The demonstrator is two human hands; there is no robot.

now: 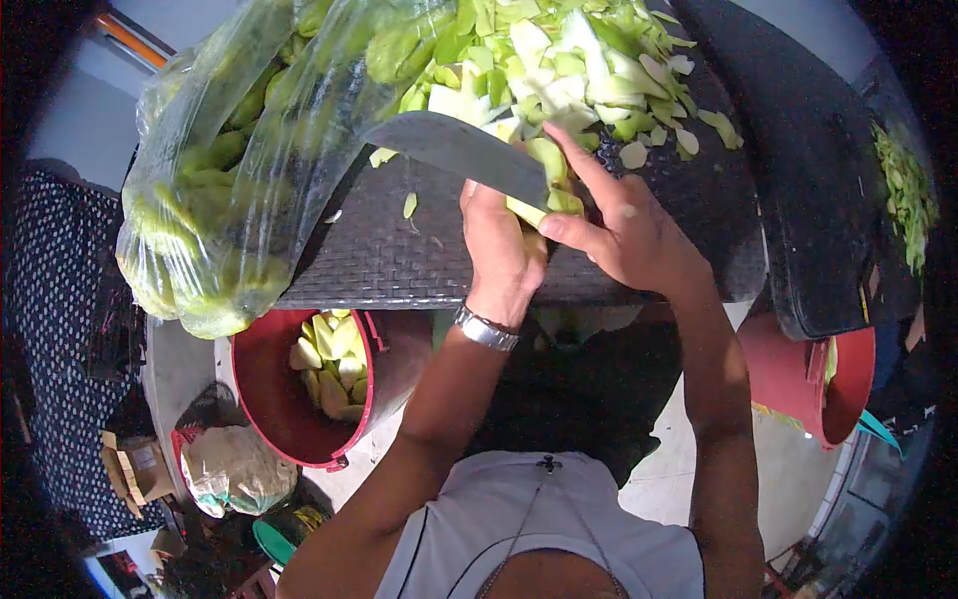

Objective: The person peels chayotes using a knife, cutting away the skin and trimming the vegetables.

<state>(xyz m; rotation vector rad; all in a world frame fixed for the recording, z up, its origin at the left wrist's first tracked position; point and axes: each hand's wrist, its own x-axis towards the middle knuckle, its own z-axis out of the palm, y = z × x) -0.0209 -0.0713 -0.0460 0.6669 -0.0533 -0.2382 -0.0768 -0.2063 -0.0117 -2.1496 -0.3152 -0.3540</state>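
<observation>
The broad curved blade of a knife [454,150] crosses in front of my left hand, its tip to the left. My right hand [634,225] is closed at the blade's right end. The handle is hidden, and the forefinger reaches forward past the blade. My left hand [502,240], with a metal watch on its wrist, is curled under the blade around a pale green fruit [526,211], which is mostly hidden. My right thumb touches the near end of this fruit. A curl of green peel [547,160] rests between the blade and my right forefinger.
A heap of peelings [579,75] covers the far part of the dark woven tabletop [399,250]. At left, a clear plastic bag [220,190] of green fruit overhangs the edge. Below stands a red bucket [267,399] with peeled pieces; another red bucket [848,389] is at right.
</observation>
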